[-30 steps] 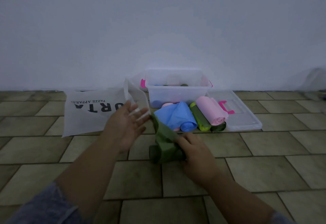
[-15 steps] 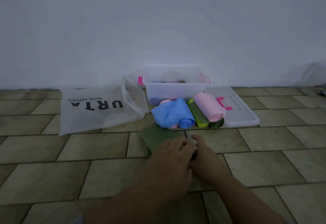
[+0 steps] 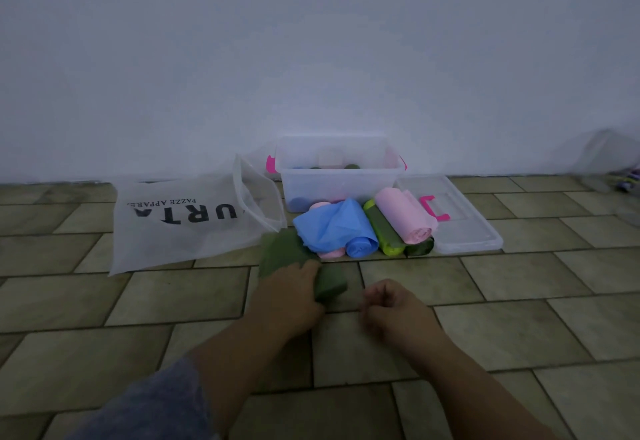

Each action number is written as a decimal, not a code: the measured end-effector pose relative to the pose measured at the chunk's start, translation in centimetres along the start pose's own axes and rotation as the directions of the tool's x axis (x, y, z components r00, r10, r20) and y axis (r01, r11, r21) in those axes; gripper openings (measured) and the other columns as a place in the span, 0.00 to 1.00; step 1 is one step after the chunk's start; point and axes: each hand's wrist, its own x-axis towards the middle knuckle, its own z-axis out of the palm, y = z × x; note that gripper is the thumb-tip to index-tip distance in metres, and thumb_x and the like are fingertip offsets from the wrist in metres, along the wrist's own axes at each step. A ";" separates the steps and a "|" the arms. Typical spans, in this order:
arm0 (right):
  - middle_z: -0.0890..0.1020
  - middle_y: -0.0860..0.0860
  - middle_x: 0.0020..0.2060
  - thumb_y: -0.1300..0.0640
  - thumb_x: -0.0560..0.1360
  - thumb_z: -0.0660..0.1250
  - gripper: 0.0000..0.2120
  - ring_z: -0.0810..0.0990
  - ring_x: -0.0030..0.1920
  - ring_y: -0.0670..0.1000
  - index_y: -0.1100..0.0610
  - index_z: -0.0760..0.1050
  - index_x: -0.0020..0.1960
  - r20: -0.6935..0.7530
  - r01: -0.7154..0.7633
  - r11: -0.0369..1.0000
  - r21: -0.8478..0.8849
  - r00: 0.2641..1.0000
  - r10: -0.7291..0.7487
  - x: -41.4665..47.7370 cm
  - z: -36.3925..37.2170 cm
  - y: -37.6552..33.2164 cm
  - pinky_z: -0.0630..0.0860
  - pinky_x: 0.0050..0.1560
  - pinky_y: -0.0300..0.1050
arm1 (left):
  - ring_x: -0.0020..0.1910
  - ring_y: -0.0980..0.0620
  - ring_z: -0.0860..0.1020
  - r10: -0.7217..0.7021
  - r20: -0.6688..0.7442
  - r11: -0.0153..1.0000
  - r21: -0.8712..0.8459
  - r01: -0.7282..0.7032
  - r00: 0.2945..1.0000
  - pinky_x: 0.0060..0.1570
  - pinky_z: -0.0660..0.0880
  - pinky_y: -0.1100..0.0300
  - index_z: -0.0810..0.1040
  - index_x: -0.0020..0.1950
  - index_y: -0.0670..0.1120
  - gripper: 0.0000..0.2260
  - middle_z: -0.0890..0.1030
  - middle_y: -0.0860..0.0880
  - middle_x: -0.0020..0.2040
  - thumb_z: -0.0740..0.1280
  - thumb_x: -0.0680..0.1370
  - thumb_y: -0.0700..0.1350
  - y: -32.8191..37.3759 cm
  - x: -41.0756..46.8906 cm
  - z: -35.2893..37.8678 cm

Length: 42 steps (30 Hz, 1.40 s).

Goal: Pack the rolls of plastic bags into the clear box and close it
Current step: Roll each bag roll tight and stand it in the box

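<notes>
A dark green roll of plastic bags (image 3: pixel 329 284) lies on the tiled floor with its loose end (image 3: pixel 280 252) spread out toward the far left. My left hand (image 3: pixel 291 296) rests on the roll and presses it down. My right hand (image 3: pixel 394 308) is beside it, fingers curled, holding nothing. Behind them lies a pile of rolls: blue (image 3: pixel 341 228), pink (image 3: pixel 403 214), lime green (image 3: pixel 382 230), and a dark green one (image 3: pixel 420 248). The clear box (image 3: pixel 341 183) stands open by the wall with a few rolls inside. Its clear lid (image 3: pixel 460 218) with a pink handle lies to the right.
A translucent white bag with black lettering (image 3: pixel 183 221) lies on the floor to the left of the box. A white wall rises right behind the box. Blurred clear items (image 3: pixel 616 169) sit at the far right edge.
The green roll was held up in my right hand; it now lies on the floor. My left hand came down onto it and my right hand let go and moved right.
</notes>
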 end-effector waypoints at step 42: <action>0.77 0.46 0.52 0.47 0.67 0.69 0.21 0.75 0.56 0.54 0.42 0.65 0.57 0.522 0.571 0.316 -0.757 0.821 -0.233 -1.8 3.5 -1.4 0.60 0.63 0.59 | 0.66 0.51 0.68 -0.047 0.290 0.985 -0.148 0.093 0.956 0.61 0.64 0.58 0.67 0.70 0.52 0.18 0.68 0.50 0.71 0.57 0.80 0.52 -1.7 -0.3 -2.3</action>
